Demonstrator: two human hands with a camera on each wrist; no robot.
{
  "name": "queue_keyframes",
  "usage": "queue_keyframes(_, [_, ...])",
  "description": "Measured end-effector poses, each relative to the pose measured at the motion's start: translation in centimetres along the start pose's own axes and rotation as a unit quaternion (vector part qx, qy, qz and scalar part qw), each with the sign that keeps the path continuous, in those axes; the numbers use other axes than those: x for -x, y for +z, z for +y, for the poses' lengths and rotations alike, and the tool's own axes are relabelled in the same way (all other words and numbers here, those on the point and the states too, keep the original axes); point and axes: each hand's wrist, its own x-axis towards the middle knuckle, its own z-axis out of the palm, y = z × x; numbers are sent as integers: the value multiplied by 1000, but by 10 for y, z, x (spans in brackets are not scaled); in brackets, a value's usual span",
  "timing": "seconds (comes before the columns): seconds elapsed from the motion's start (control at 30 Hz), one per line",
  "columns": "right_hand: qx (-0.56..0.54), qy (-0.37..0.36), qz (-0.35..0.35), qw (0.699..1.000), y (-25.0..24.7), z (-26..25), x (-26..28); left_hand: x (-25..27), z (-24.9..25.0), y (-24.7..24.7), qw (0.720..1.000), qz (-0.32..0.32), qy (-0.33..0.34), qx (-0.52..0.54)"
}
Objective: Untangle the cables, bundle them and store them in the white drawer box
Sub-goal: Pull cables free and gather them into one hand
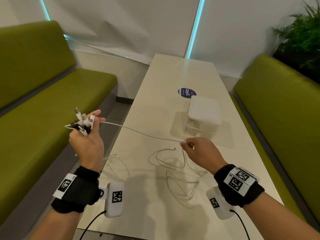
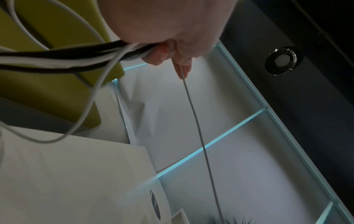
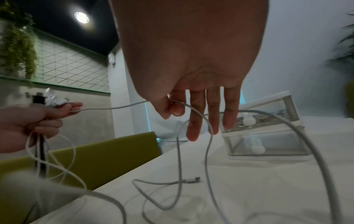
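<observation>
Left hand (image 1: 86, 144) grips a clump of cable plugs (image 1: 83, 121) off the surface (image 1: 155, 84) edge; right hand (image 1: 200, 151) pinches one white cable (image 1: 138, 132) stretched between them. Remaining cables lie looped on the surface near the white drawer box (image 1: 204, 115). Light, limp, probably slippery, so best held near plugs.

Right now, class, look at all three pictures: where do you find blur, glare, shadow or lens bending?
Head view: straight wall lines bow outward, the plant smears, the box casts soft shadows on the table. Left wrist view: dim; the left hand and cables are blurred. Right wrist view: the ceiling lamp flares, the right hand is backlit and dark.
</observation>
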Motion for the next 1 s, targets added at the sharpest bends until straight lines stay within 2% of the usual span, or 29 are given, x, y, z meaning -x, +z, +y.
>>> queue_keyframes(0.1, [-7, 44, 15, 999, -5, 9, -1, -5, -4, -3, 999, 32, -21, -1])
queue_keyframes(0.17, [-26, 60, 32, 997, -9, 14, -2, -5, -7, -4, 999, 23, -31, -10])
queue_keyframes(0.27, [-66, 71, 51, 994, -13, 19, -3, 2, -9, 0, 986, -85, -95, -110])
queue_keyframes(0.37, [-64, 72, 48, 994, -17, 16, -2, 14, -4, 7, 944, -215, -113, -225])
queue_keyframes(0.43, [-66, 71, 48, 994, -19, 12, -1, 24, 4, 14, 944, -230, -85, -220])
queue_keyframes(0.5, [-83, 63, 49, 993, -20, 5, -1, 34, 19, 24, 955, -236, -41, -174])
queue_keyframes(0.57, [-84, 40, 44, 995, -20, -2, -2, 48, 30, 38, 953, -269, 8, -136])
queue_keyframes(0.67, [-65, 0, 36, 997, -20, -16, -1, 67, 36, 55, 924, -349, 84, -132])
queue_keyframes(0.77, [-61, -38, 13, 997, -19, -30, 2, 79, 29, 62, 877, -407, 173, -188])
queue_keyframes(0.83, [-50, -66, -11, 997, -17, -37, 6, 82, 23, 65, 844, -428, 211, -245])
queue_keyframes(0.9, [-28, -78, -32, 996, -15, -38, 9, 83, 22, 68, 817, -423, 222, -324])
queue_keyframes(0.93, [-12, -79, -41, 996, -14, -37, 10, 81, 24, 67, 813, -409, 220, -351])
queue_keyframes(1.0, [10, -78, -55, 995, -11, -33, 12, 76, 28, 66, 828, -378, 205, -359])
